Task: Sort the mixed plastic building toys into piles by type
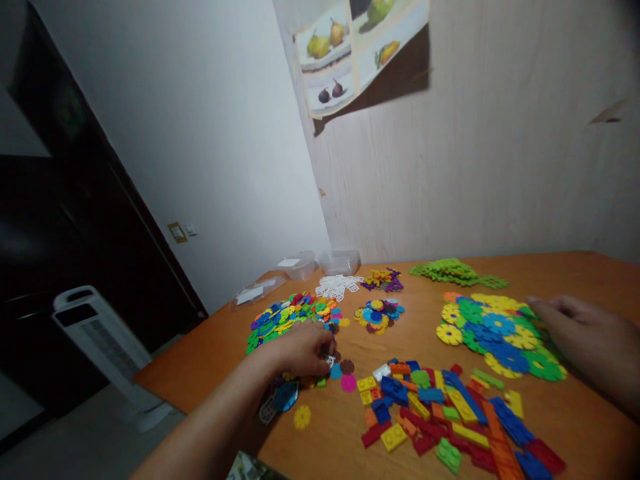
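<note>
— So where's the left hand (304, 348)?
— Down on the table (590, 273), fingers curled and pinching a small white piece (330, 361) beside the loose flower discs (345, 375).
— And the right hand (583, 333)?
— Flat and open, holding nothing, touching the edge of the big flower disc pile (495, 330). Bricks (445, 413) lie between them.

We find no text, number or brand that we can read. The poster (350, 47) on the wall carries only pictures of fruit, and the white label on the clear plastic box (297, 265) is too small and blurred for us to make out.
</note>
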A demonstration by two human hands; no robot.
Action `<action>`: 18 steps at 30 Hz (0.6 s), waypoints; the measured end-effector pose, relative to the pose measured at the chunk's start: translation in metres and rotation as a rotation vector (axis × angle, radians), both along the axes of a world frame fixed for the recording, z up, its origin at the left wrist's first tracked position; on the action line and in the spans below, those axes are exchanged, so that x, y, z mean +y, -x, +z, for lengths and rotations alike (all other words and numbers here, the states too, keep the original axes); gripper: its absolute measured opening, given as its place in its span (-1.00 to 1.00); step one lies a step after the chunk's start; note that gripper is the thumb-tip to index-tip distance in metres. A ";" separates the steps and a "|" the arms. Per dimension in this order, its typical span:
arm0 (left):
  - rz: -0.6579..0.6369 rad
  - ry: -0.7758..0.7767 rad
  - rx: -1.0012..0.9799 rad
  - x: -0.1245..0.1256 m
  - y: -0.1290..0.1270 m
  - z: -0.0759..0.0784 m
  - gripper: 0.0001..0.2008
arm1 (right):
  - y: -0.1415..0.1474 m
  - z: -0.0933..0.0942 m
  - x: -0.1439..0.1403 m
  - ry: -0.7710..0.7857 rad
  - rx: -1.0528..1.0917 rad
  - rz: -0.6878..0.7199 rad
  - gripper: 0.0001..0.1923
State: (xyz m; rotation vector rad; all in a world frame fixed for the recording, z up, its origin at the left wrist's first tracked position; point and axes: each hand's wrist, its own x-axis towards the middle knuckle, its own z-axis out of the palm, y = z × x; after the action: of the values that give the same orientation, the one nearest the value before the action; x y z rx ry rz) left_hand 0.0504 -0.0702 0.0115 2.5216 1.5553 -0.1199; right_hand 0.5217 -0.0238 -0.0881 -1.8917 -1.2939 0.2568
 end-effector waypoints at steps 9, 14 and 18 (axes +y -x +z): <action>-0.003 0.022 -0.057 0.010 0.003 -0.003 -0.84 | -0.005 -0.006 0.004 0.001 -0.008 0.002 -0.42; -0.021 0.014 -0.102 0.019 0.004 -0.008 -0.88 | -0.006 -0.008 0.005 -0.024 0.019 0.022 -0.44; -0.029 0.053 -0.167 0.027 0.004 -0.011 -0.92 | -0.005 -0.008 0.005 -0.048 0.027 0.022 -0.43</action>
State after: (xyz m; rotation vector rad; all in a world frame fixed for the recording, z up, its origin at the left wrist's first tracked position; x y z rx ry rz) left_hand 0.0467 -0.0434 0.0007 2.4444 1.4333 0.0438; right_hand 0.5270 -0.0191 -0.0959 -1.8291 -1.2923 0.2592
